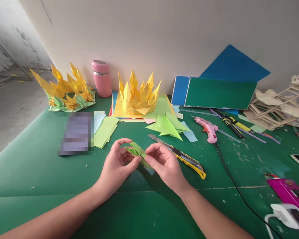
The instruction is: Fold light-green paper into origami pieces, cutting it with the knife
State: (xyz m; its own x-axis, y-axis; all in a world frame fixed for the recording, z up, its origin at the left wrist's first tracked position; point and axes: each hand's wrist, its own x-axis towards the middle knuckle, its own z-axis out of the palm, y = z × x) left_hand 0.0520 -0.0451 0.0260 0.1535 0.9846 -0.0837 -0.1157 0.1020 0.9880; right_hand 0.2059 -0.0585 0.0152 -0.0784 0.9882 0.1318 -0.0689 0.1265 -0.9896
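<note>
Between my two hands, a small piece of folded green paper is held above the table. My left hand pinches its left side between thumb and fingers, and my right hand grips its right end the same way. Just beyond my right hand lies a yellow utility knife with its blade out. Past the hands sits a pile of folded light green paper pieces. Behind that, a yellow folded-paper crown stands on a stack of coloured sheets.
Left are a second crown, a pink flask, a blurred dark rectangle and green slips. Right are a pink glue gun with a trailing cord, blue-green boards, a wooden stick model and a magenta power strip.
</note>
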